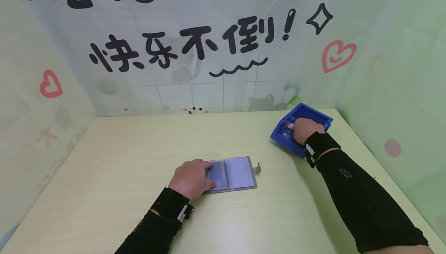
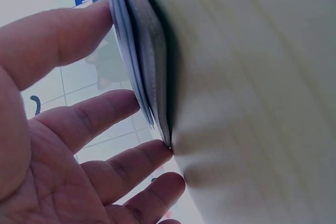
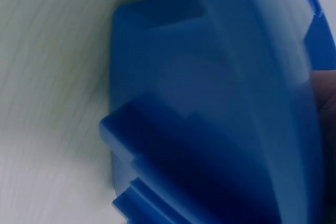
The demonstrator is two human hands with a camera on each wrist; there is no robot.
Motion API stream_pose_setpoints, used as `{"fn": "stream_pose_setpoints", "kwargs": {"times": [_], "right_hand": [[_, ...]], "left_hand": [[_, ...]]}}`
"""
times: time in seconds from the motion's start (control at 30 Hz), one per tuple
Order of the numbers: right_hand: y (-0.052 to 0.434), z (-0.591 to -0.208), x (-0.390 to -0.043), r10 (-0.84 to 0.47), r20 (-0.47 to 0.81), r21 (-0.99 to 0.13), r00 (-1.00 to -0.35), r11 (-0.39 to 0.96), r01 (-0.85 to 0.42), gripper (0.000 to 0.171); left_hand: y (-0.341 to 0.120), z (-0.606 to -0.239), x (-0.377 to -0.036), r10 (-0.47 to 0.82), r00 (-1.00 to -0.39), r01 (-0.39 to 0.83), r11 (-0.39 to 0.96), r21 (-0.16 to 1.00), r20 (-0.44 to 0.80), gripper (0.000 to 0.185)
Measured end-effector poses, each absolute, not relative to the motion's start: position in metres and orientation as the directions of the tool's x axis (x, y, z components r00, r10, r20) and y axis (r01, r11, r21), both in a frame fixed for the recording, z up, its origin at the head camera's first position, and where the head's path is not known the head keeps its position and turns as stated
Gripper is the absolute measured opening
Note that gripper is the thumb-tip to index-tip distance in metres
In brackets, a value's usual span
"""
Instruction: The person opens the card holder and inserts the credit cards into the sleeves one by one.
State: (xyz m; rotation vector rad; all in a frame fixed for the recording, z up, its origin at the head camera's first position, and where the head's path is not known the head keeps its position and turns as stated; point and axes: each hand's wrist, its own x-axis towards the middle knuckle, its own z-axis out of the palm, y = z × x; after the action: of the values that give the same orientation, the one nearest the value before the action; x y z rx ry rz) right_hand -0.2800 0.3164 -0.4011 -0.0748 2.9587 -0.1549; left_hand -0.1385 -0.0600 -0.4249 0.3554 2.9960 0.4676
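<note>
A grey card holder [image 1: 233, 173] lies open on the pale wooden table [image 1: 132, 145], showing clear plastic sleeves. My left hand [image 1: 191, 178] rests flat on its left page. In the left wrist view the straight fingers [image 2: 105, 114] touch the holder's edge [image 2: 139, 61]. At the back right, a blue plastic bin [image 1: 313, 115] sits tilted on the table. My right hand [image 1: 304, 129] reaches into it, over some cards [image 1: 287, 127]. Its fingers are hidden inside. The right wrist view shows only the blurred blue bin wall [image 3: 210, 103] up close.
Printed plastic sheets wall the table at the back, left and right. The bin stands close to the right wall and the back corner. The holder's snap tab [image 1: 257, 167] sticks out on its right side.
</note>
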Motion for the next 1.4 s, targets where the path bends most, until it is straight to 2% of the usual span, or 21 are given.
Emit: {"fn": "stream_pose_setpoints", "kwargs": {"times": [0.53,0.7,0.87,1.03,1.2,1.4], "right_hand": [[0.311,-0.374,-0.268,-0.153,-0.19,-0.131,-0.97,0.983,-0.129,0.028],[0.31,-0.365,-0.263,-0.18,-0.141,-0.148,-0.974,0.976,-0.159,0.029],[0.312,-0.355,-0.255,-0.159,-0.095,-0.22,-0.983,0.966,-0.135,0.043],[0.309,-0.344,-0.243,-0.079,-0.059,-0.313,-0.995,0.948,-0.057,0.028],[0.297,-0.336,-0.226,-0.038,0.005,-0.406,-0.999,0.913,-0.037,0.03],[0.271,-0.34,-0.203,-0.045,0.078,-0.528,-0.996,0.846,-0.079,0.03]], "left_hand": [[-0.059,-0.425,-0.138,0.237,-0.97,0.208,0.925,0.318,-0.053,0.053],[-0.059,-0.425,-0.138,0.238,-0.97,0.211,0.926,0.314,-0.052,0.053],[-0.06,-0.425,-0.138,0.239,-0.969,0.211,0.926,0.312,-0.054,0.054],[-0.06,-0.425,-0.138,0.242,-0.969,0.217,0.927,0.305,-0.049,0.054],[-0.06,-0.425,-0.138,0.244,-0.968,0.219,0.931,0.292,-0.052,0.053],[-0.061,-0.425,-0.138,0.249,-0.967,0.222,0.928,0.298,-0.055,0.054]]}}
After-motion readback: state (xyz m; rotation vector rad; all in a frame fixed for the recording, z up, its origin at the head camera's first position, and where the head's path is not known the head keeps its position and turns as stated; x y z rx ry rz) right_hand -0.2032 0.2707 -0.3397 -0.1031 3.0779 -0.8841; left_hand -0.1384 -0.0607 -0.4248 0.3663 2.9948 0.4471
